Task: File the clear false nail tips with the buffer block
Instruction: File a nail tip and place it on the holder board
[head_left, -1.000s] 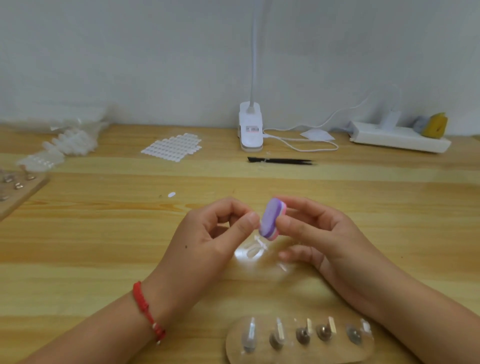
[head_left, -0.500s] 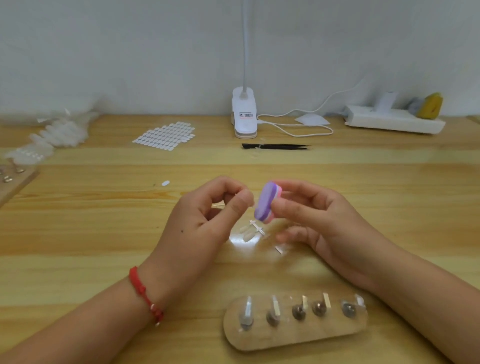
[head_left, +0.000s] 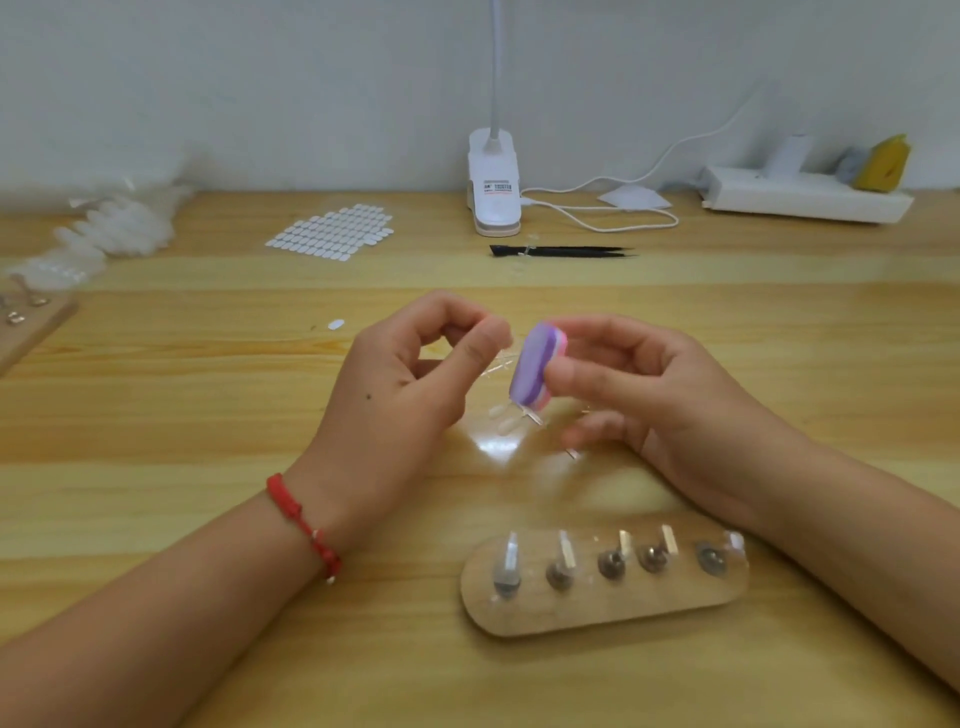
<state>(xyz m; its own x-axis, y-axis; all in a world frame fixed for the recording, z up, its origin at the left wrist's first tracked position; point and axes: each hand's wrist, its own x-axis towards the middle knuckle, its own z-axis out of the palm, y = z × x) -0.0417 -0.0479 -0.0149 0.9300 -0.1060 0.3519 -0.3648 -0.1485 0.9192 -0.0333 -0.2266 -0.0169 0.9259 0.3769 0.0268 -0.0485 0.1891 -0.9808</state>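
The left hand (head_left: 415, 395) pinches a light, slippery, probably brittle clear plastic false nail tip (head_left: 497, 367), best held edgewise, just beside the purple-and-pink foam buffer block (head_left: 535, 369) clasped by the right hand (head_left: 670, 410).

A thin red knotted cord bracelet (head_left: 303, 524) circles the wrist of the left hand (head_left: 384, 410), which bears a small dark mole (head_left: 369, 397). The left forearm (head_left: 156, 613) and right forearm (head_left: 857, 545) are bare.

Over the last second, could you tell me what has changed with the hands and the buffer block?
No grip changed. The right hand holds the buffer block as before, the left hand pinches the clear nail tips beside it; any filing stroke is too slight to see. Only the camera shifted: the wooden stand now shows whole.
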